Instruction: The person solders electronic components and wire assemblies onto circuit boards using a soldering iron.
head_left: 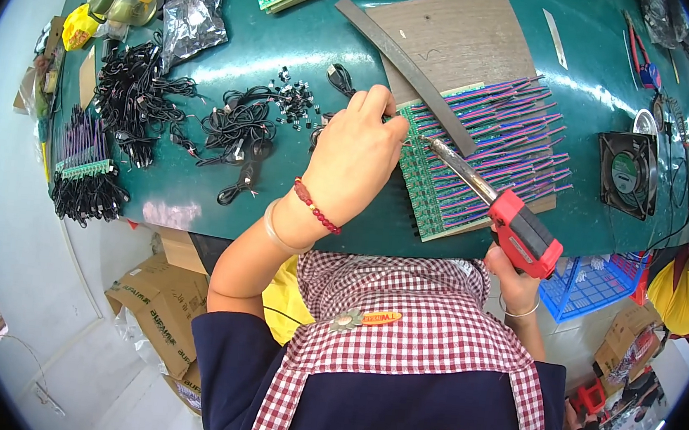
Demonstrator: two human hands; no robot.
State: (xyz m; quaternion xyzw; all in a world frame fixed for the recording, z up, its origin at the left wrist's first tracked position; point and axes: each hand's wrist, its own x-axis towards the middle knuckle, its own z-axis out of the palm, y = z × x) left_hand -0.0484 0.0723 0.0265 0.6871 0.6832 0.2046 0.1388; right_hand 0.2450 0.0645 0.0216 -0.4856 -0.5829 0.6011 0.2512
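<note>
The person's right hand point(507, 268) is gripping a red-and-black soldering gun point(525, 232), its fingers wrapping the handle from below, so the metal barrel is slanting up and leftward, its tip ending just beside the left fingertips. The left hand point(354, 154) is arching over the near-left edge of the green circuit-board panel point(423, 191), thumb and fingers curling together; whether they are pinching anything cannot be told. That panel is lying between the two hands, its bare pad edge facing the left hand, probably to leave the joints open to both. Its pink-and-blue wires point(526, 141) are trailing to the right, away from the left hand. A flat grey strip point(408, 76) is lying across them, just beyond the left fingertips, likely serving as a weight. Beneath, a wooden sheet point(462, 31) is probably shielding the green table point(197, 197). Left of the left hand, black USB cables point(237, 126) and small black connectors point(293, 101) are sitting near, seemingly for easy reach. Well right of the right hand, a square fan point(626, 174) is standing, perhaps for fumes.
</note>
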